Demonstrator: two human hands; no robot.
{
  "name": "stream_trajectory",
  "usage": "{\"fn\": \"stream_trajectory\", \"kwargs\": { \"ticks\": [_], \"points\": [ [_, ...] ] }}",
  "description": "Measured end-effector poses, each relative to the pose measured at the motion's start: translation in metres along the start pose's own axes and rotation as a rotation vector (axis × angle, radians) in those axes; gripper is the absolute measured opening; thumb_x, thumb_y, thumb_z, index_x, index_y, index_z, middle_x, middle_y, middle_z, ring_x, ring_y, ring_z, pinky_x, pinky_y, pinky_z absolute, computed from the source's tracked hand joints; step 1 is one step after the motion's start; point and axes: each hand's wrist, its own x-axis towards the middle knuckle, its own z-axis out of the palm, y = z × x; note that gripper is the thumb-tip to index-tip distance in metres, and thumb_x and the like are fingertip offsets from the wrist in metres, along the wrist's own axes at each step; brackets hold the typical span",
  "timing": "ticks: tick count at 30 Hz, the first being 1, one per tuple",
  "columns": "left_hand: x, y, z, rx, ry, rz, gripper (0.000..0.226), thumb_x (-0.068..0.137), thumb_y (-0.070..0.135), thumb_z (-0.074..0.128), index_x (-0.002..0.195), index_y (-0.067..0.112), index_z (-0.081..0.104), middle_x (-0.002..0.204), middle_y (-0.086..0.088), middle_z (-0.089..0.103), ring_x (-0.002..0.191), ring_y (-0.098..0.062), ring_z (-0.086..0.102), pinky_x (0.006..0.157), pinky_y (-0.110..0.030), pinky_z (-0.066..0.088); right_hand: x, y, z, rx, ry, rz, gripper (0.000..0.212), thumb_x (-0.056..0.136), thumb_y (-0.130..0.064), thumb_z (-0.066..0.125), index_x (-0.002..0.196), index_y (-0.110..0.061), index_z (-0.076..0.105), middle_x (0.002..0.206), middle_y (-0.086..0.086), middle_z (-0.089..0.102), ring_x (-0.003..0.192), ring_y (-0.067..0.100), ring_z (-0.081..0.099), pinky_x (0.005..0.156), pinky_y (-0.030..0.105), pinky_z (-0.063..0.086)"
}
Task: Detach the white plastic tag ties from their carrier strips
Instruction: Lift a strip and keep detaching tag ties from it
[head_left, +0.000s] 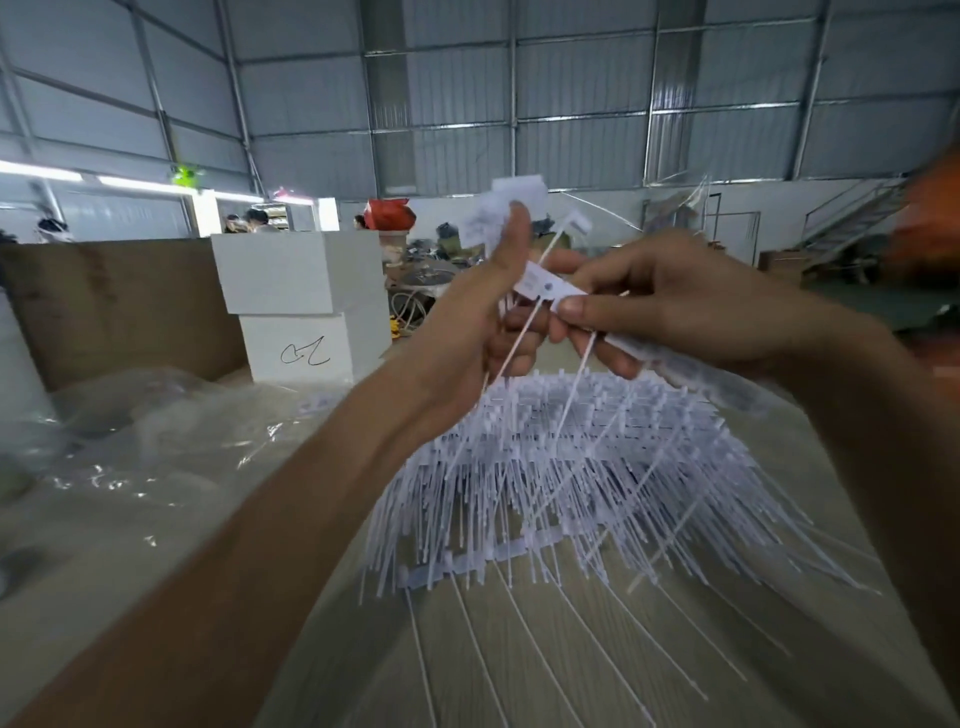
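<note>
Left hand (498, 306) clamps bundle of ties (501, 215), thumb up. Right hand (660, 306) pinches strip (558, 291) between them. Pile (571, 467) near, below. Ties light, springy, probably snap-off; grip at flat head.

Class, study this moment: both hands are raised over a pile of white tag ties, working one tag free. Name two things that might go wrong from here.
1. The left hand already clutches a bunch of detached tags; pulling may shake some loose.
2. The right hand pinches the tag above the pile of tag ties, so dangling tails might snag and drag others along.
</note>
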Motion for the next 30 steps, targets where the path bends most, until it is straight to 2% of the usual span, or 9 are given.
{"fn": "stream_trajectory", "kwargs": {
  "ticks": [1,3,5,9,13,17,21,26,30],
  "points": [
    [0.000,-0.003,0.001,0.029,0.019,0.012,0.055,0.092,0.065,0.046,0.092,0.017,0.072,0.066,-0.007,0.041,0.057,-0.014,0.022,0.051,-0.025,0.019,0.001,0.003,0.002,-0.001,0.024,-0.002,0.023,0.099,-0.015,0.058,0.083,-0.007,0.073,0.058,0.013,0.063,0.089,0.030,0.072,0.075,0.036,0.055],
    [0.001,-0.007,0.001,0.142,0.069,0.054,0.035,0.100,0.041,0.055,0.089,0.008,0.060,0.062,-0.005,0.030,0.049,-0.011,0.021,0.045,-0.020,0.020,0.002,0.005,0.005,0.004,0.062,0.010,0.022,0.099,-0.015,0.059,0.089,-0.001,0.072,0.057,0.008,0.063,0.061,0.014,0.066,0.063,0.020,0.051],
    [0.001,-0.009,-0.001,0.232,0.127,0.081,0.023,0.102,0.026,0.056,0.083,0.012,0.057,0.058,-0.001,0.030,0.046,-0.009,0.022,0.042,-0.019,0.022,0.004,0.007,0.007,0.051,0.108,0.041,0.019,0.097,-0.015,0.061,0.090,-0.002,0.073,0.057,0.001,0.065,0.052,0.010,0.061,0.056,0.017,0.049],
    [0.000,-0.005,-0.004,0.321,0.180,0.095,0.029,0.104,0.030,0.052,0.078,0.017,0.049,0.053,0.010,0.033,0.044,-0.007,0.025,0.042,-0.020,0.023,0.009,0.008,0.009,0.136,0.151,0.096,0.019,0.095,-0.017,0.065,0.091,0.000,0.073,0.066,0.002,0.071,0.057,0.011,0.066,0.056,0.019,0.052],
    [0.000,-0.001,-0.005,0.257,0.219,0.079,0.035,0.102,0.035,0.053,0.070,0.024,0.043,0.051,0.008,0.032,0.042,-0.008,0.022,0.043,-0.020,0.020,0.007,0.005,0.006,0.089,0.059,0.147,0.021,0.095,-0.022,0.065,0.092,-0.003,0.072,0.086,0.016,0.074,0.072,0.022,0.072,0.064,0.033,0.061],
    [0.000,-0.002,-0.007,0.309,0.268,0.107,0.034,0.097,0.040,0.056,0.068,0.023,0.054,0.050,0.004,0.037,0.041,-0.011,0.026,0.042,-0.022,0.024,0.005,0.002,0.005,0.031,0.050,0.174,0.016,0.097,-0.024,0.064,0.088,-0.011,0.068,0.071,0.010,0.072,0.057,0.012,0.064,0.050,0.024,0.051],
    [0.001,-0.007,-0.005,0.221,0.331,0.017,0.044,0.100,0.038,0.054,0.060,0.023,0.044,0.049,0.003,0.033,0.041,-0.013,0.022,0.042,-0.021,0.021,0.009,-0.005,0.009,-0.384,0.123,0.073,0.021,0.098,-0.024,0.063,0.084,-0.010,0.068,0.060,0.001,0.070,0.047,0.006,0.060,0.050,0.018,0.046],
    [0.002,-0.008,-0.004,0.178,0.341,-0.067,0.045,0.101,0.034,0.054,0.059,0.023,0.042,0.048,0.002,0.032,0.041,-0.013,0.020,0.042,-0.019,0.020,0.011,-0.018,0.018,-0.894,0.196,0.038,0.027,0.098,-0.037,0.057,0.091,-0.015,0.070,0.069,0.001,0.065,0.064,0.017,0.055,0.061,0.034,0.046],
    [0.002,-0.004,-0.007,0.638,0.347,0.071,0.045,0.101,0.034,0.052,0.061,0.016,0.062,0.045,0.002,0.044,0.038,-0.010,0.035,0.041,-0.020,0.029,0.008,-0.023,0.021,-1.110,0.206,0.041,0.033,0.098,-0.030,0.053,0.066,-0.022,0.048,0.063,0.001,0.052,0.061,0.026,0.052,0.053,0.031,0.030]
  ]
}}
